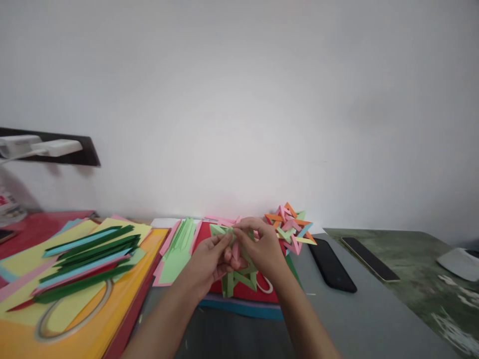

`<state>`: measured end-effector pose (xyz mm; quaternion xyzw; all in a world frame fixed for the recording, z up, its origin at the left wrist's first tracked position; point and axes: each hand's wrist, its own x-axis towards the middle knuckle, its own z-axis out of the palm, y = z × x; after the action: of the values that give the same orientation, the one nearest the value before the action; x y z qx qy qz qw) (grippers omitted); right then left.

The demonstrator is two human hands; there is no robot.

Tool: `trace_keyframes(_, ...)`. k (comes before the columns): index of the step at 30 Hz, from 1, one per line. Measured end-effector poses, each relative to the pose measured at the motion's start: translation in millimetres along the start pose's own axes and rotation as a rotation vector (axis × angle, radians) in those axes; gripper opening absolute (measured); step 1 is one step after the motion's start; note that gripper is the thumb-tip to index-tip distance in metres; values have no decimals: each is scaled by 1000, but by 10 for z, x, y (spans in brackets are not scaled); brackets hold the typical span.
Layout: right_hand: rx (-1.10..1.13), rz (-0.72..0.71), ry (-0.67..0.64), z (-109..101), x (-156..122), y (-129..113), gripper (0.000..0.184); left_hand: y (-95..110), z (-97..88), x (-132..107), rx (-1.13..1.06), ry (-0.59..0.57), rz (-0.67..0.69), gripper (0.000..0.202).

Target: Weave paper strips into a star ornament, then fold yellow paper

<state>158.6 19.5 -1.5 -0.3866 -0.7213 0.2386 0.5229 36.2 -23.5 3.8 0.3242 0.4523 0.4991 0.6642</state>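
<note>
Both my hands meet over the middle of the desk, working on a light green folded-paper star (239,284) with open points. My left hand (214,257) pinches it from the left, thumb and forefinger at its top. From the right, my right hand (262,244) presses its fingertips together near the same spot. A pink folded strip (235,250) shows between the hands; which fingers bear on it is hard to see. Under the star lies red paper (267,295) on a stack of coloured sheets, with a white loop-shaped handle (266,286) beside it.
A multicoloured paper star ball (290,229) stands behind my right hand. Two dark phones (333,264) and a white mouse (460,263) lie to the right. On the left are light green strips (185,234), dark green folded strips (93,257) and a silvery ring (75,326).
</note>
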Motion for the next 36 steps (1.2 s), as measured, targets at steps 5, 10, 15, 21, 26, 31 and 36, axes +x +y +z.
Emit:
trace_keyframes(5,32,-12,-16,-9,2,-1,11,9,10,1,-2,19,-3,41)
trace_keyframes(10,56,-18,-51,-29,11,-17,14,9,7,0,-21,22,-8,39)
trace_keyframes(15,38,11,-48,-33,10,-27,13,5,8,3,-18,11,-14,40)
trace_keyframes(21,41,60,-50,-42,10,-51,13,-4,3,14,-24,-18,-13,39)
trace_keyframes(26,40,68,-45,-31,13,-41,12,4,15,-3,-9,-2,-18,39)
trace_keyframes(31,30,57,-47,-25,9,-22,10,9,28,-13,-10,13,-13,40)
trace_keyframes(36,22,43,-46,-17,0,-20,10,-6,11,-5,-14,3,-3,39)
